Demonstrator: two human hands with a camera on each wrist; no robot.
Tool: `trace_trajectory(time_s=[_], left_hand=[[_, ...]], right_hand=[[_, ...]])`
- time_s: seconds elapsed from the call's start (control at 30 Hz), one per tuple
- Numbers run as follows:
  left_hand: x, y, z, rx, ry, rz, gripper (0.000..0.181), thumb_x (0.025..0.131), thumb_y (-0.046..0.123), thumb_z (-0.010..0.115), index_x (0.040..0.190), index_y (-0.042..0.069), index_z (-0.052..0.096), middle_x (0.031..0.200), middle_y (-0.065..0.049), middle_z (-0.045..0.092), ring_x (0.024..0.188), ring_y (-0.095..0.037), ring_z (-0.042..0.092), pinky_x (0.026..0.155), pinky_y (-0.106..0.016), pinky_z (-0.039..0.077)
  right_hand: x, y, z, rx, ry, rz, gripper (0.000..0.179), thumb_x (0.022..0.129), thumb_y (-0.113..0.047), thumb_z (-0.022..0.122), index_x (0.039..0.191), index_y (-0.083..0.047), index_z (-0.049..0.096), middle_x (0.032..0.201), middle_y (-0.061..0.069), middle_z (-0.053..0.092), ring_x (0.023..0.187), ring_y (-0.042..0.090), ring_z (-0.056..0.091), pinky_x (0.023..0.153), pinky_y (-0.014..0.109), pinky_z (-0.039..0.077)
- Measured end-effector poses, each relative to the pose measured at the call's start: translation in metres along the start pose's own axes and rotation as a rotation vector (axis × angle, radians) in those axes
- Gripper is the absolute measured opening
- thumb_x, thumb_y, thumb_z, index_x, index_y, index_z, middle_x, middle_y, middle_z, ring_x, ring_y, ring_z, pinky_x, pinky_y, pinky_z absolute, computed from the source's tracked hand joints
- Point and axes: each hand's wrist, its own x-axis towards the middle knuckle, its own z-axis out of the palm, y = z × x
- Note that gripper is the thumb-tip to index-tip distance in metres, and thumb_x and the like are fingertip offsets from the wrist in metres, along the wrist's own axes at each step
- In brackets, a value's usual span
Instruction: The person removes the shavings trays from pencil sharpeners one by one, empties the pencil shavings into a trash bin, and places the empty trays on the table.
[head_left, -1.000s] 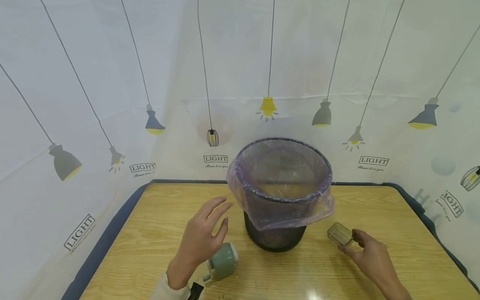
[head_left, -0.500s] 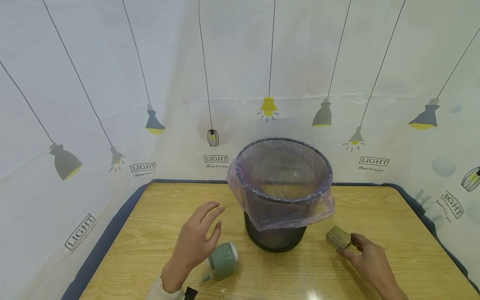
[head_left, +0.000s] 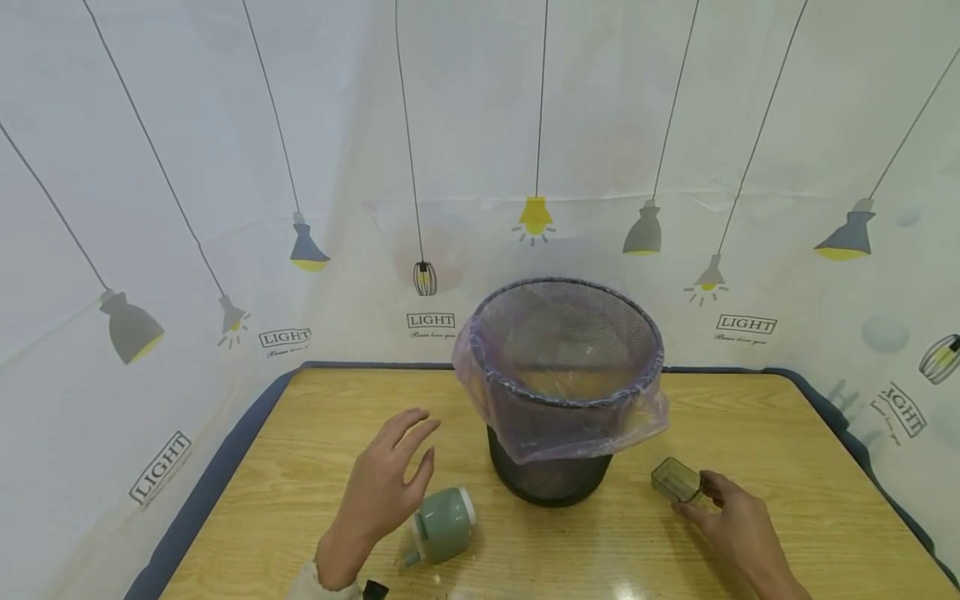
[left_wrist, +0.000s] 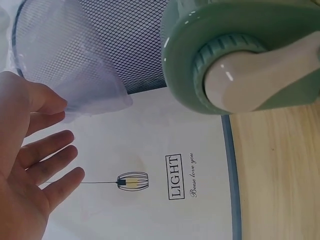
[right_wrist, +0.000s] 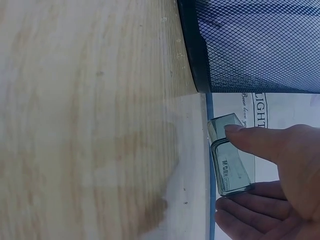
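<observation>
My left hand [head_left: 382, 479] is held with relaxed, parted fingers and holds nothing; it is nearest to a green crank pencil sharpener [head_left: 447, 523] that stands on the table beside it. In the left wrist view the sharpener's pale crank handle [left_wrist: 260, 80] shows large. Between thumb and fingers my right hand [head_left: 738, 525] pinches a clear, smoky shavings drawer [head_left: 677, 481] by its near end, close over the table. Printed lettering shows on the drawer's face in the right wrist view. No shavings show in it. A black mesh wastebasket [head_left: 551, 483] stands between the hands.
A thin purple bin liner [head_left: 570, 433] is folded over the wastebasket's rim and hangs down outside. The wood-grain table [head_left: 300, 442] has dark blue edging [head_left: 202, 483]. Behind rises a pale sheet [head_left: 360, 267] printed with hanging lamps.
My left hand has drifted a little left and down, away from the wastebasket. My right hand has lowered slightly toward me with the shavings drawer still in its grip.
</observation>
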Motion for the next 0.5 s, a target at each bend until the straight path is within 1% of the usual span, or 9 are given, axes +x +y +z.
trace_trajectory(time_s=[0.17, 0.33, 0.5], left_hand=[[-0.0032, -0.0011, -0.0023, 0.012, -0.017, -0.022, 0.036, 0.082, 0.004, 0.072, 0.118, 0.003, 0.068, 0.124, -0.013, 0.063, 0.117, -0.032, 0.06, 0.09, -0.046, 0.056], [-0.0055, -0.0028, -0.0034, 0.024, -0.015, -0.022, 0.037, 0.081, 0.003, 0.074, 0.117, 0.003, 0.068, 0.123, -0.013, 0.064, 0.117, -0.032, 0.061, 0.087, -0.045, 0.057], [-0.007, -0.0051, -0.0034, 0.024, -0.025, -0.028, 0.037, 0.081, 0.002, 0.073, 0.118, 0.003, 0.068, 0.124, -0.013, 0.063, 0.117, -0.031, 0.06, 0.086, -0.044, 0.057]], right_hand=[[-0.0011, 0.002, 0.0039, 0.005, -0.001, 0.001, 0.08, 0.085, -0.036, 0.077, 0.133, 0.019, 0.045, 0.123, 0.039, 0.057, 0.11, 0.053, 0.059, 0.088, 0.059, 0.051], [-0.0023, 0.0026, 0.0052, 0.008, -0.008, 0.021, 0.082, 0.084, -0.038, 0.077, 0.134, 0.019, 0.045, 0.125, 0.039, 0.056, 0.112, 0.055, 0.056, 0.09, 0.061, 0.05], [-0.0039, 0.0019, 0.0048, 0.034, -0.033, 0.057, 0.085, 0.087, -0.041, 0.075, 0.137, 0.018, 0.041, 0.13, 0.039, 0.053, 0.116, 0.056, 0.053, 0.093, 0.063, 0.047]])
